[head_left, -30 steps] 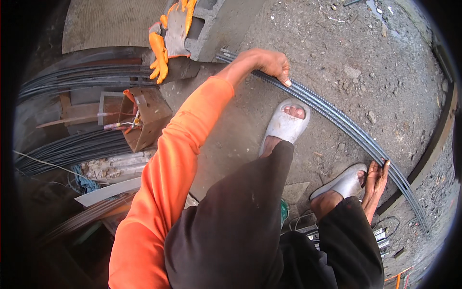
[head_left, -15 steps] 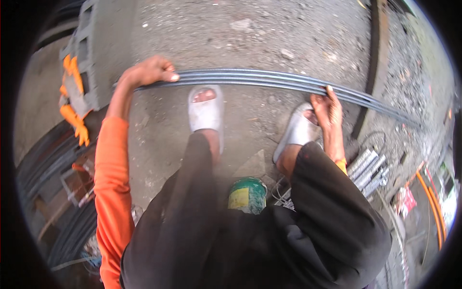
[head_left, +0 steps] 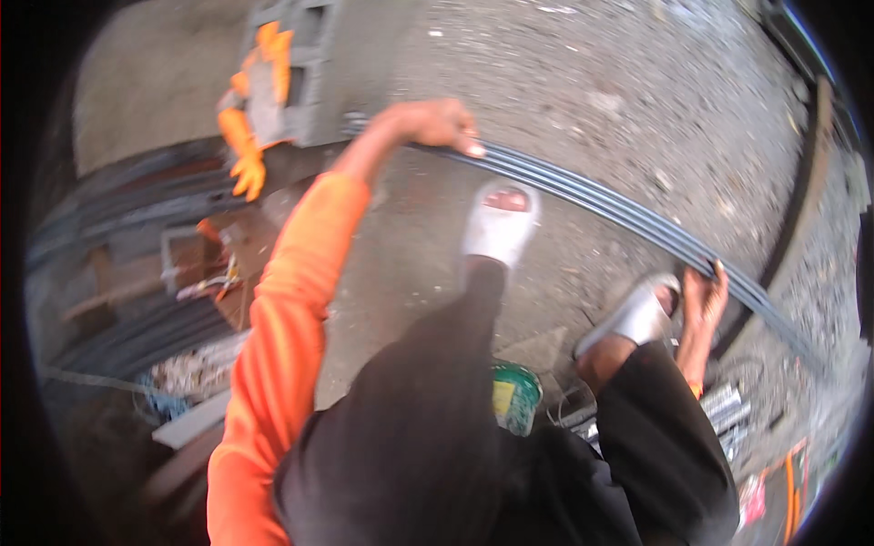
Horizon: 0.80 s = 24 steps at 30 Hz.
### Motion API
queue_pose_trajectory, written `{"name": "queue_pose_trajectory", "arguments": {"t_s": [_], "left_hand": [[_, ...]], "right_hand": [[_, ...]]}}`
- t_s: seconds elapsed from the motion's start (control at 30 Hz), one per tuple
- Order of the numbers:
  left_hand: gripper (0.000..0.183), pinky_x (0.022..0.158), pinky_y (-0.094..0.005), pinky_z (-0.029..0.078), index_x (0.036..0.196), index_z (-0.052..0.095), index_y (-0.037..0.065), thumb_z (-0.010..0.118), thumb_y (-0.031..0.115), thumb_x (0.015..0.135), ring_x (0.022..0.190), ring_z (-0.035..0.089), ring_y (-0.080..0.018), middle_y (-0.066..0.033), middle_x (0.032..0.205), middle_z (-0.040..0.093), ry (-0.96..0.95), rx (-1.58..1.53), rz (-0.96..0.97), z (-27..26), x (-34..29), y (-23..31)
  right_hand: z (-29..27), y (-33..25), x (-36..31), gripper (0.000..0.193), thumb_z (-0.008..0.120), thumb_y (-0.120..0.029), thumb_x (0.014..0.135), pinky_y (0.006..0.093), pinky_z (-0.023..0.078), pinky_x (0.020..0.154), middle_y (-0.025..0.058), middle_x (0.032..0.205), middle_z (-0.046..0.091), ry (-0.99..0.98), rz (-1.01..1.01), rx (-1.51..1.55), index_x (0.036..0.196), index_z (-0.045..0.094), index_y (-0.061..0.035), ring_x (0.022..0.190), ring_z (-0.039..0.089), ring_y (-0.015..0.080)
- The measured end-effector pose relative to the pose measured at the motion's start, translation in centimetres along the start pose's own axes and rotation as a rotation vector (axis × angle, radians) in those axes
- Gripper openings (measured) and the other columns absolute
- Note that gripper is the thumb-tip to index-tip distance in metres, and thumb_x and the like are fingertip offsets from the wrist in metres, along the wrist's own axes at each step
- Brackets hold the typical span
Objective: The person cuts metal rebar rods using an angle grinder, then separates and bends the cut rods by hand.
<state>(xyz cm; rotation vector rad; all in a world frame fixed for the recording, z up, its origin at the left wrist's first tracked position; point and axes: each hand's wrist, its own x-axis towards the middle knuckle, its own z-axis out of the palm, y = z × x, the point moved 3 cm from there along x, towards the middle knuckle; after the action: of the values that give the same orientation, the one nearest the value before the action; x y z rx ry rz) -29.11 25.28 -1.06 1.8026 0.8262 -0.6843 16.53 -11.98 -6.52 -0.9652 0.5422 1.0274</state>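
A bundle of several long, thin dark metal bars [head_left: 592,195] runs across in front of my feet, from near the concrete blocks at upper left down to the right. My left hand [head_left: 435,125] is closed over the bundle near its left end, knuckles up. Farther right, my right hand [head_left: 705,296] grips the same bars from the near side, its fingertips showing at their upper edge. The bars' far right end is blurred. Both my feet, in pale slide sandals [head_left: 502,224], are just on the near side of the bars.
Hollow concrete blocks [head_left: 319,77] stand at upper left with orange-and-grey work gloves [head_left: 244,150] on them. Dark rods and a brown box [head_left: 244,250] lie at left. A green bucket [head_left: 519,400] sits between my legs; silvery tubes [head_left: 724,409] lie by my right leg. A long beam [head_left: 801,205] crosses at right.
The view has turned and swung left, so everything appears farther right and the bars slope more steeply. Both hands keep their hold on the bars.
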Motion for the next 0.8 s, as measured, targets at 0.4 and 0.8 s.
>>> {"name": "queue_pose_trajectory", "arguments": {"t_s": [0.4,0.8], "left_hand": [[0.038,0.065,-0.0362,0.047,0.095,0.075,0.003,0.08,0.04,0.086,0.072,0.061,-0.0171,-0.0036,0.08,0.07,0.043,-0.089,-0.124,-0.9,-2.3,-1.3],[0.032,0.071,-0.0362,0.051,0.098,0.076,0.002,0.077,0.033,0.089,0.078,0.064,-0.0162,-0.0063,0.084,0.074,0.177,-0.089,0.067,0.5,-0.9,0.6]], "right_hand": [[-0.5,2.2,1.6,0.013,0.071,-0.007,0.092,0.0475,0.051,0.101,0.0143,0.109,0.071,-0.056,0.069,-0.027,0.103,0.066,-0.0021,0.106,0.066,0.0282],[-1.4,0.5,3.9,0.02,0.071,-0.015,0.095,0.044,0.049,0.1,0.0139,0.118,0.071,-0.044,-0.017,-0.034,0.111,0.068,-0.003,0.112,0.066,0.0266]]}}
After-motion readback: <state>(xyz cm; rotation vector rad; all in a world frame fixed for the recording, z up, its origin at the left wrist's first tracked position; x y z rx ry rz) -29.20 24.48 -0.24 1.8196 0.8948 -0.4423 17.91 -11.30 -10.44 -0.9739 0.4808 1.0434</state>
